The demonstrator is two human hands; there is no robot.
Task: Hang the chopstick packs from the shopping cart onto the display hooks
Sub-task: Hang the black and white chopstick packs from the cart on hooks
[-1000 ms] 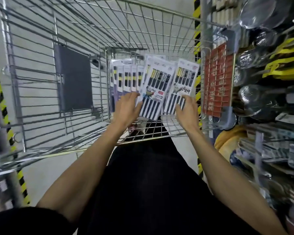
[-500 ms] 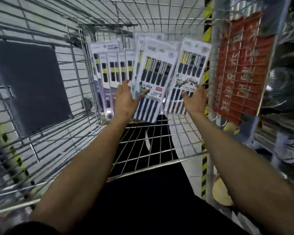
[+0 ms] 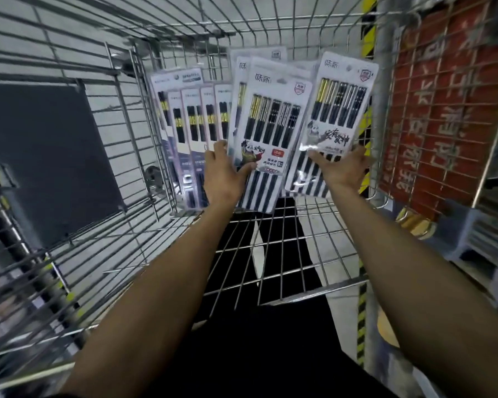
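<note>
A single wide-angle view from the person's head looks forward and steeply down into the wire shopping cart (image 3: 167,30). It sits close: both forearms run up from the bottom edge to the left hand (image 3: 223,179) and right hand (image 3: 344,170) at mid-frame. The chopstick packs (image 3: 273,130) stand near the centre, and the lens bows the cart's wires outward toward the edges.

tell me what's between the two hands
In the head view, the lower half of the middle pack lies between the left hand and right hand, along with the left edge of the right pack.
</note>
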